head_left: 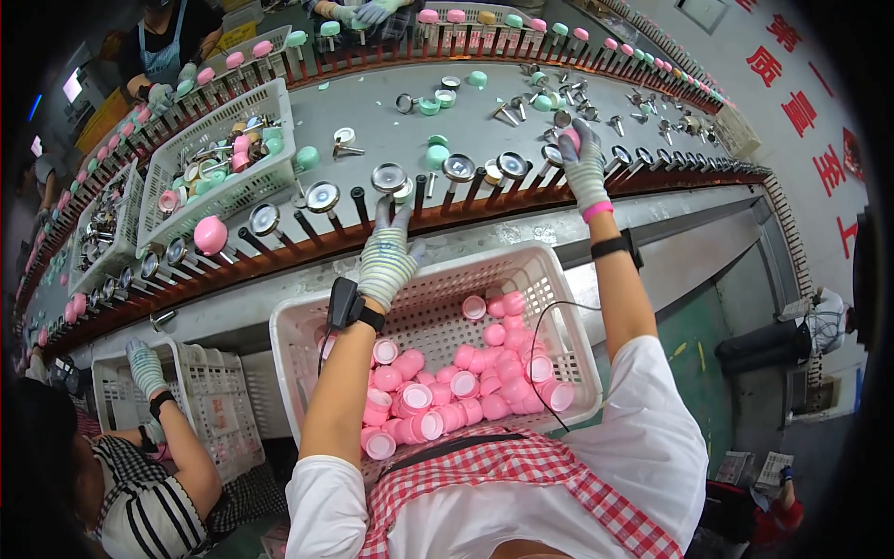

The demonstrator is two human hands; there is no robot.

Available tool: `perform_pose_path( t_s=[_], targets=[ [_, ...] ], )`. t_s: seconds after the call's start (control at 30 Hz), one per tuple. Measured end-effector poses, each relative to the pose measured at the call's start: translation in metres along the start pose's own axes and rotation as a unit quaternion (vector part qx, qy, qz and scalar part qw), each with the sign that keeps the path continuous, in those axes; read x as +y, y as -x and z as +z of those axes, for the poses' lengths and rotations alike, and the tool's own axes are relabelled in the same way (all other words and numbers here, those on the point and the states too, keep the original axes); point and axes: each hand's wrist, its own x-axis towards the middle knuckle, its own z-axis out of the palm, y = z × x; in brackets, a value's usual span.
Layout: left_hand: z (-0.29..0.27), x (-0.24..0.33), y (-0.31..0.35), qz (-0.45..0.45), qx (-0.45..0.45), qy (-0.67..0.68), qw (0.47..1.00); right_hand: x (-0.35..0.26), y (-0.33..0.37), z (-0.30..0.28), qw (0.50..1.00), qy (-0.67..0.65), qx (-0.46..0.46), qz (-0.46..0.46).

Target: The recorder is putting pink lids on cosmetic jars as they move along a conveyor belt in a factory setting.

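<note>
My right hand (587, 172), in a striped work glove, is closed around a pink round cap (570, 141) above the line of black posts. Beside it stands a metal round-headed holder (553, 154). My left hand (386, 263), also gloved, reaches up to the posts with fingers stretched and thumb apart. Just past its fingertips are a small silvery-white cup (402, 192) and a round metal holder (389, 177); whether the fingers touch them is unclear. Below my arms sits a white perforated crate (287, 359) with many pink caps (466, 382) heaped mostly toward its near side.
A grey worktable (372, 107) carries scattered metal parts and green caps. A white basket (284, 130) of mixed parts stands at left. A neighbouring worker's gloved hand (146, 368) is over another crate (219, 391). More workers are across the table. A cable (533, 349) crosses the crate.
</note>
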Motion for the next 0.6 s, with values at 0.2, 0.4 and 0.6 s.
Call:
perform_pose_path(
  t_s=[0.2, 0.4, 0.6],
  targets=[
    [0.009, -0.003, 0.004, -0.042, -0.008, 0.029, 0.999, 0.02, -0.006, 0.026, 0.977, 0.034, -0.188, -0.095],
    [0.008, -0.011, 0.008, -0.046, -0.027, 0.035, 0.998, -0.06, -0.007, 0.018, 0.919, 0.135, -0.349, -0.124],
    [0.006, -0.006, 0.009, -0.04, -0.02, 0.029, 0.999, -0.067, 0.011, 0.048, 0.929, 0.098, -0.304, -0.186]
  ],
)
